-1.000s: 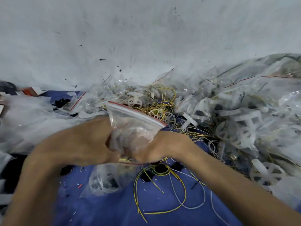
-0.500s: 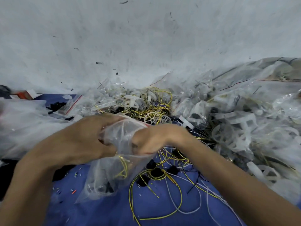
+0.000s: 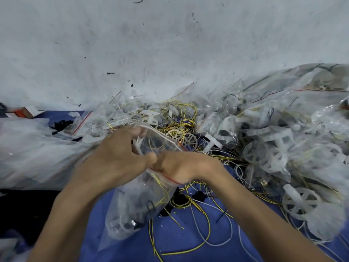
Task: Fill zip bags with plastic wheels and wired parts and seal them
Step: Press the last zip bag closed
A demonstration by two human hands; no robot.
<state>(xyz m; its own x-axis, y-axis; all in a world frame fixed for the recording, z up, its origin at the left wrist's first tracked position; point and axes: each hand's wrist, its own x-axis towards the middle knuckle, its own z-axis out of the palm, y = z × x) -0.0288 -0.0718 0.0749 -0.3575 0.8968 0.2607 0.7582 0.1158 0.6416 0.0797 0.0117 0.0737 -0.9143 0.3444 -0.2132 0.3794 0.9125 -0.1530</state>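
1. Just above the blue cloth (image 3: pixel 175 241), in the centre of the view, a clear zip bag (image 3: pixel 136 205) hangs mouth-up between 2 hands. Its lower part sags toward the cloth. Keeping the mouth on top lets the contents settle at the bottom, I judge.
2. The left hand (image 3: pixel 115 157) has its fingers curled over the far lip of the mouth and draws that lip away from the person.
3. The right hand (image 3: pixel 181 167) shows only its back, with its fingers tucked under and mostly hidden. The red-striped near lip runs taut beneath it, so it appears to grip that lip. The 2 thumbs meet.
4. Held this way the 2 lips stand apart, so the bag is not yet sealed. Yellow wire and dark parts lie inside it.
5. Loose yellow wires (image 3: pixel 209 226) lie on the cloth just below the hands, and plastic wheels (image 3: pixel 300 203) lie to the right. Both are near enough for filling.
6. Filled bags (image 3: pixel 283 120) are heaped at the right against the wall (image 3: pixel 170 44), apart from the working patch.
7. The next move is probably to bring the lips together and press the strip closed. A wire end caught in the strip could stop it sealing.
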